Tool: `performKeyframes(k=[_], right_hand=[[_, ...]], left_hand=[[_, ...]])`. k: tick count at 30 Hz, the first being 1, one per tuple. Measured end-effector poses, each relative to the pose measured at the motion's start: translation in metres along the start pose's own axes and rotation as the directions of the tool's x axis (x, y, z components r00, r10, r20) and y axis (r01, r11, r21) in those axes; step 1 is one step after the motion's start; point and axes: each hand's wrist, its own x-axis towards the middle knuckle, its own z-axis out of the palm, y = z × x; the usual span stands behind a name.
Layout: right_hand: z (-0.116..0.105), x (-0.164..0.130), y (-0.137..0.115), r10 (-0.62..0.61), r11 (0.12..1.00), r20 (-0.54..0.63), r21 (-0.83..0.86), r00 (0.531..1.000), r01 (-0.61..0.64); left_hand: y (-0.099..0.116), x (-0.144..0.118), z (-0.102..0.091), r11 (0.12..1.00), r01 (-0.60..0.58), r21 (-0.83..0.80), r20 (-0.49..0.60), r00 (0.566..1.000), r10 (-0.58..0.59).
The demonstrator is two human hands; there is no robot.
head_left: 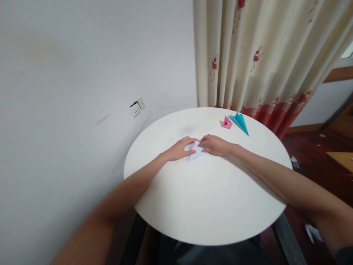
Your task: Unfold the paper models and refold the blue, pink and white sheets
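Note:
A folded piece of white paper (195, 154) lies on the round white table (212, 206), a little beyond its middle. My left hand (182, 148) is on the paper's left side, its thumb on the near part and its fingers along the far edge. From the right, my right hand (213, 144) holds the paper's other side with bent fingers, and covers that part. Both hands stay low against the tabletop, and their fingertips come near each other at the far edge. The finer folds are too small to make out.
Toward the back right of the table lie a pink folded paper piece (227, 123) and a blue paper plane (241, 123). A white wall with a socket (135, 109) rises on the left. Behind the table hangs a floral curtain (234, 55).

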Motion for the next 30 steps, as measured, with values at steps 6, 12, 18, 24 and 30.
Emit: performKeyframes(k=[6, 12, 18, 24, 30], right_hand=[[-0.007, 0.001, -0.015, 0.013, 1.000, 0.070, -0.017, 0.997, -0.012], [-0.010, 0.000, -0.011, 0.081, 0.996, 0.083, -0.046, 0.993, -0.077], [-0.008, -0.002, -0.003, 0.052, 0.998, 0.090, 0.015, 0.995, -0.054], [-0.008, -0.003, 0.000, 0.071, 0.996, 0.089, 0.052, 0.994, -0.076], [-0.013, 0.000, -0.009, 0.111, 0.991, 0.089, 0.062, 0.990, -0.117]], left_hand=[[0.003, -0.003, -0.011, 1.000, 0.024, -0.004, -0.015, 1.000, -0.024], [-0.005, -0.006, -0.026, 0.997, 0.027, -0.072, 0.067, 0.998, -0.022], [-0.010, -0.006, -0.029, 0.997, -0.002, -0.075, 0.114, 0.993, 0.010], [-0.011, -0.006, -0.027, 0.998, 0.019, -0.056, 0.087, 0.996, -0.014], [-0.012, -0.007, -0.023, 0.998, 0.042, -0.050, 0.045, 0.998, -0.040]])
